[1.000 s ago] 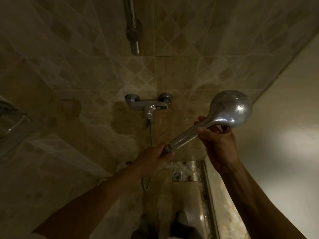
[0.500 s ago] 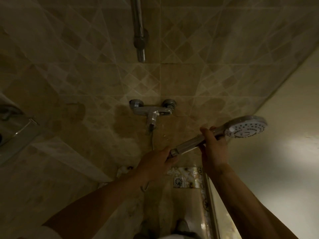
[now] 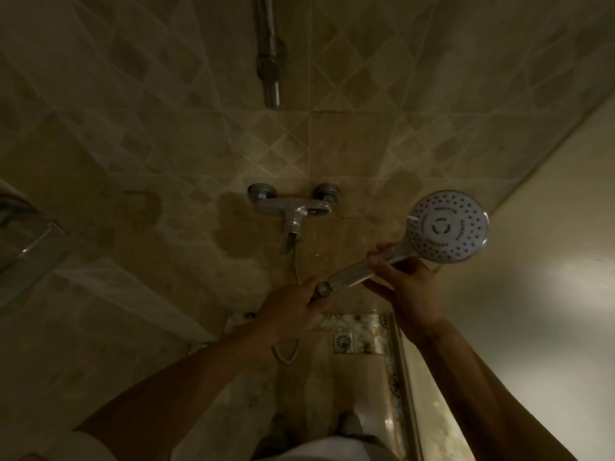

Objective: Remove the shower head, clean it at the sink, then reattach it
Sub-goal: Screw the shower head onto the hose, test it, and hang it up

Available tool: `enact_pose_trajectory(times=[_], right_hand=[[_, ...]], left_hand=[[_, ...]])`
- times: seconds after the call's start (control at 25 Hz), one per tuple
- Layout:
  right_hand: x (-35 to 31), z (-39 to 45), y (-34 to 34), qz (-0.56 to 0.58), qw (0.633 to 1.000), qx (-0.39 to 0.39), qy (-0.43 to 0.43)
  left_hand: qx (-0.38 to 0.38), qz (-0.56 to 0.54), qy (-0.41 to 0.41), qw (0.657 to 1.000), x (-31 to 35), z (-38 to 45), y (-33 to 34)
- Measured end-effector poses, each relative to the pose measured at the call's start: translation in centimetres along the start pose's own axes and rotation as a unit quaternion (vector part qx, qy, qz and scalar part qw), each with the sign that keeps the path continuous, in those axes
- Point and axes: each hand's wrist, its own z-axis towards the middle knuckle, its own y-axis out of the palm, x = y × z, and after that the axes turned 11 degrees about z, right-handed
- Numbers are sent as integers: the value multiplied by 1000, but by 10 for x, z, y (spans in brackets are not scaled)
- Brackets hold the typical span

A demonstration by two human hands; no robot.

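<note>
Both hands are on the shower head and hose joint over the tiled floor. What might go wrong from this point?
1. The left hand grips the joint at the base of the shower head; once it separates, the freed hose may drop or dribble.
2. The right hand holds the shiny handle only lightly, so the head could slip onto the tiled floor.
3. The light is dim, so any small washer at the joint could be lost near the floor drain.

Both bare forearms reach forward. The left hand (image 3: 293,307) is closed in a fist, knuckles up. The right hand (image 3: 404,291) is higher, fingers curled, thumb on top.
</note>
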Motion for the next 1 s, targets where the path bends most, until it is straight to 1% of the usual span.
enact_pose_trajectory(times=[0.04, 0.12, 0.2, 0.28, 0.36, 0.48, 0.72, 0.8, 0.88, 0.92, 1.0], right_hand=[[2, 1, 1, -38, 999, 20, -17], [5, 4, 6, -82, 996, 28, -28], [7, 5, 6, -62, 998, -10, -4], [3, 6, 5, -7, 997, -66, 31], [-1, 7, 4, 22, 995, -89, 44], [0, 11, 4, -10, 998, -57, 23], [2, 12, 8, -93, 995, 16, -33], [5, 13, 9, -108, 993, 36, -39], [6, 14, 9, -86, 996, 33, -22], [5, 15, 7, -49, 999, 16, -7], [2, 15, 1, 56, 997, -42, 33]], left_hand=[[1, 4, 8, 1000, -1, 0, 0], [-3, 7, 13, 1000, -2, 1, 0], [-6, 8, 5, 1000, -3, 1, -1], [-1, -5, -10, 1000, -5, 1, -3], [4, -29, -22, 999, -8, 1, -5], [6, -33, -19, 999, -7, 4, -8], [2, 14, 3, 1000, -4, 9, -4], [0, 20, 11, 1000, -4, 11, -2], [-1, 22, 13, 1000, -4, 13, 0], [-2, 19, 13, 1000, -4, 13, 1], [-7, 2, 16, 1000, -4, 14, 2]])
